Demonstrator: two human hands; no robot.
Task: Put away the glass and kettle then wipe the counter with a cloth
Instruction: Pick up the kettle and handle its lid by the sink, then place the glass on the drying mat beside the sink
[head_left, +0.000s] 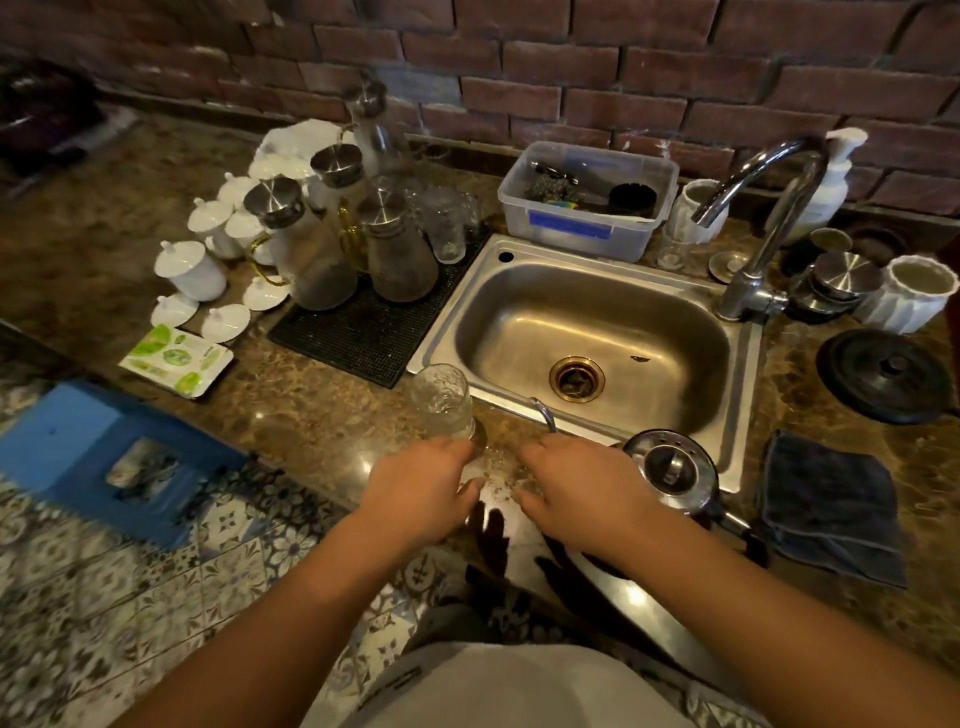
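A clear patterned glass (442, 402) stands upright on the brown stone counter (311, 415), just left of the sink's front corner. My left hand (421, 488) and my right hand (582, 488) curl around the two sides of a see-through glass kettle (493, 467) at the counter's front edge. Its thin curved spout (544, 415) points toward the sink. The kettle's body is hard to make out. My left fingertips lie close to the glass's base. A dark folded cloth (831, 504) lies on the counter to the right.
The steel sink (597, 332) with its tap (763, 218) is straight ahead. A steel lid with a black handle (670, 462) rests on the sink's front rim. Glass jugs (317, 249) on a black mat (363, 332), white lidded cups (189, 267) and a plastic tub (587, 200) stand behind.
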